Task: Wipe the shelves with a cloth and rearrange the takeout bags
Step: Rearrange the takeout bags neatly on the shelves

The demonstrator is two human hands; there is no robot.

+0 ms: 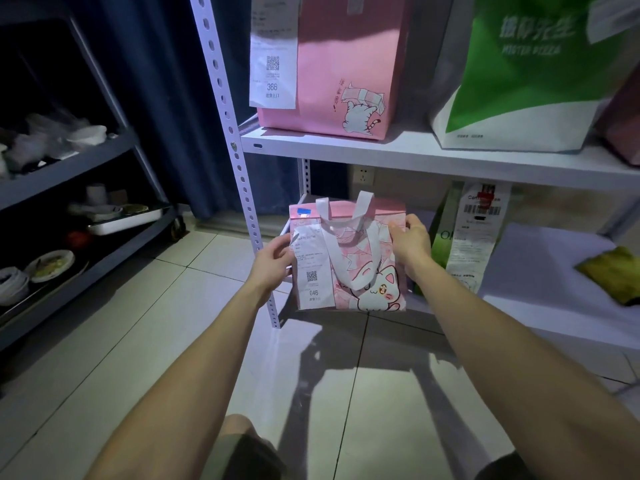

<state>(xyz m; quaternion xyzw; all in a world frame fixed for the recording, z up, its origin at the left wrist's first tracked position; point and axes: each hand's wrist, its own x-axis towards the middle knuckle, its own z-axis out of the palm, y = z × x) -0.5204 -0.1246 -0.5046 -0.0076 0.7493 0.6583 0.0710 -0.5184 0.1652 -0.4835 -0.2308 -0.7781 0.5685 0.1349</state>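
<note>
A small pink takeout bag (367, 268) with a cat print, white handles and a receipt marked 046 stands at the left front of the lower white shelf (540, 271). My left hand (275, 261) grips its left edge and my right hand (410, 242) grips its right edge. A yellow-green cloth (611, 277) lies on the same shelf at the far right. On the upper shelf (415, 157) stand a large pink bag (343, 64) with receipt 366 and a green and white bag (530, 71).
A light green bag (441, 244) with a long receipt (472, 233) stands just right of the held bag. The perforated white shelf post (239, 174) rises left of it. A dark rack (69, 209) with dishes and bowls stands at the left. The tiled floor (173, 341) lies below.
</note>
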